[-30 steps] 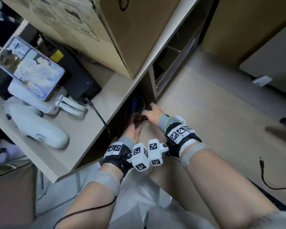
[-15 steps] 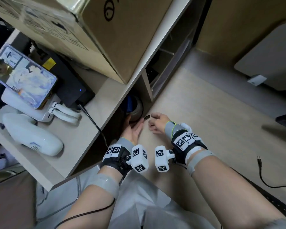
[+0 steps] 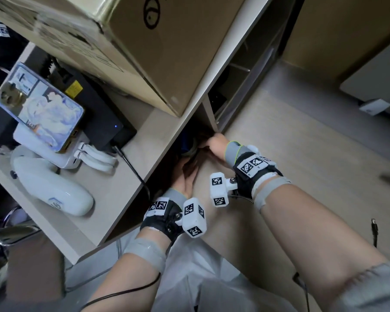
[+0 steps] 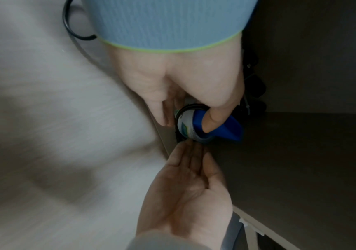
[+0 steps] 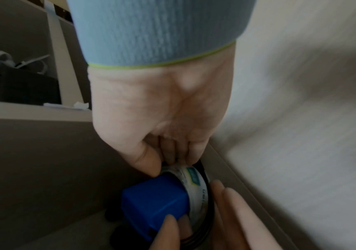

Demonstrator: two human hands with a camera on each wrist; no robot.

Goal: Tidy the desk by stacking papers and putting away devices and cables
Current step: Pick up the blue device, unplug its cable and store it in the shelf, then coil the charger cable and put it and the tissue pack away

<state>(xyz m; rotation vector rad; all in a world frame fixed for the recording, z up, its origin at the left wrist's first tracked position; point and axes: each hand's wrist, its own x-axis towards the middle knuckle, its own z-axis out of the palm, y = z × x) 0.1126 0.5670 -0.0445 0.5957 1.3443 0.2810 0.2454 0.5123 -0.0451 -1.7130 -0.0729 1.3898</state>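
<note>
Hands meet under the desk (image 3: 131, 174) edge, and from the head view we barely see what they're on: a dark nook, a hint of blue. The wrist views open it up for us: right hand (image 5: 157, 121) curled onto a round tub (image 5: 194, 182) ringed by a black cable (image 4: 191, 106), thumb (image 4: 214, 118) pressed on its blue cap (image 5: 153, 201). Left hand (image 4: 185, 191) lies palm-up, fingers straight, tips touching the tub from below. Only the head view gives us the desktop: phone (image 3: 41, 109), white device (image 3: 52, 188), cardboard box (image 3: 144, 41).
</note>
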